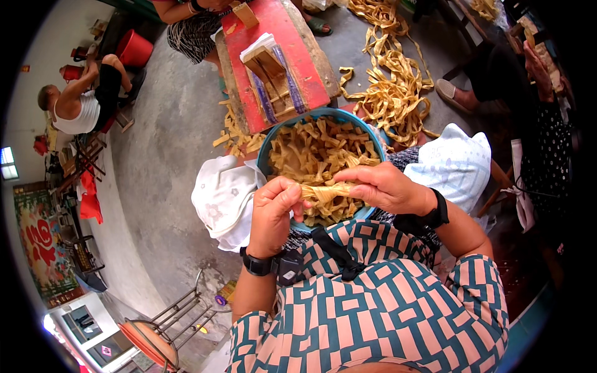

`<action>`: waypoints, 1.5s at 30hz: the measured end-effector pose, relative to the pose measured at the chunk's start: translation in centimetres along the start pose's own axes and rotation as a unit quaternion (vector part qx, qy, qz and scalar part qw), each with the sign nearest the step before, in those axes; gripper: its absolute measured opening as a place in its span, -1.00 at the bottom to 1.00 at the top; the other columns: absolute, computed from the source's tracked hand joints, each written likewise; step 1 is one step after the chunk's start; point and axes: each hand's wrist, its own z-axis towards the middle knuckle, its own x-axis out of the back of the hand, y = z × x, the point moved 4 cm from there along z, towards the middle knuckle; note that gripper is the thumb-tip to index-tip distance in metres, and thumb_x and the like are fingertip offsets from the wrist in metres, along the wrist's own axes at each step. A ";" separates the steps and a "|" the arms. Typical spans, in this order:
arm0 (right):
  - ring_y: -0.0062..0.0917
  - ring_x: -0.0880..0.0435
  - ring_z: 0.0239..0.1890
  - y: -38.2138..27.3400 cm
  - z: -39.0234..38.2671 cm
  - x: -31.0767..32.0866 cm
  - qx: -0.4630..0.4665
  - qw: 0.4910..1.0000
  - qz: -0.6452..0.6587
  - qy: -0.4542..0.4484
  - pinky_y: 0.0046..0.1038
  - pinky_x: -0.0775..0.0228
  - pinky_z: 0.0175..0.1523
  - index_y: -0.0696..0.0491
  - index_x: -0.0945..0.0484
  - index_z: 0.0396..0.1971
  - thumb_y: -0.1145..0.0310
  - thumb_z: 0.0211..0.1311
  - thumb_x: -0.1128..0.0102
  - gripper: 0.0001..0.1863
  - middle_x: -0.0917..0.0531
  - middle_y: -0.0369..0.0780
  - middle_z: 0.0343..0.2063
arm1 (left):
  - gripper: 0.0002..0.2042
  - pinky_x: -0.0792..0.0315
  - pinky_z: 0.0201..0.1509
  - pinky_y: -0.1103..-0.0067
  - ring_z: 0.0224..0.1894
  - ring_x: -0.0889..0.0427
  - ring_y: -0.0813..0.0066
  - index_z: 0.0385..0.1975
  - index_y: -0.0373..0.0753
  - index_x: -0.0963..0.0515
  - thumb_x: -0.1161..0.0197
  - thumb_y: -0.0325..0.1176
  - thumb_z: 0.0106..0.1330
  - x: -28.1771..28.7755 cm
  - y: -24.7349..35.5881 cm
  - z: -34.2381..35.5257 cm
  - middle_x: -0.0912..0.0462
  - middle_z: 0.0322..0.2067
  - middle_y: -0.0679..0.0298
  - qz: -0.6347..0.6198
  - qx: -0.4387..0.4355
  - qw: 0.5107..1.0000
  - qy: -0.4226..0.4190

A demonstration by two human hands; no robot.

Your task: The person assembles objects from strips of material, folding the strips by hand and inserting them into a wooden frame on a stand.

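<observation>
My left hand (273,214) and my right hand (382,186) together grip one tan strip (324,193), pinched and twisted between them just above my lap. Right behind the hands sits a blue bowl (264,155) filled with several tan knotted strips (320,149). The bowl rests on my knees, which are covered by white cloth (221,196). Both wrists wear black bands.
A red wooden bench (273,31) with a wooden block on it stands beyond the bowl. A heap of long tan strips (388,81) lies on the concrete floor at right. Other people sit at top, far left and right. A metal stool (155,332) is at lower left.
</observation>
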 end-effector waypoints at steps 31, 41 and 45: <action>-0.27 -0.65 -0.51 0.6 12.0 5.2 0.197 0.900 -0.375 0.105 -0.28 -0.48 -0.44 0.09 -0.56 -0.36 0.47 0.28 -0.20 -0.96 -0.58 -0.16 -0.55 | -0.87 -0.53 -0.25 0.38 -0.37 -0.66 0.11 -0.19 -0.31 -0.63 -0.23 -0.39 0.43 2.5 7.2 9.1 -0.67 -0.37 0.05 0.514 -0.187 0.836 0.041; -0.24 -0.70 -0.39 3.1 17.9 7.0 0.183 0.838 -0.492 0.151 -0.27 -0.55 -0.34 0.02 -0.47 -0.41 0.45 0.19 -0.15 -0.96 -0.60 -0.21 -0.55 | -0.82 -0.44 -0.31 0.61 -0.40 -0.55 0.64 -0.20 -0.40 -0.64 -0.20 -0.39 0.50 5.5 8.8 14.3 -0.62 -0.50 0.35 0.592 -0.255 0.750 0.146; -0.22 -0.66 -0.46 4.2 12.9 8.6 0.147 0.863 -0.452 0.169 -0.23 -0.48 -0.40 0.02 -0.48 -0.40 0.41 0.23 -0.19 -0.94 -0.55 -0.16 -0.58 | -0.89 -0.47 -0.29 0.43 -0.37 -0.66 0.19 -0.24 -0.30 -0.69 -0.29 -0.43 0.36 5.7 8.6 10.2 -0.67 -0.42 0.13 0.499 -0.159 0.842 0.125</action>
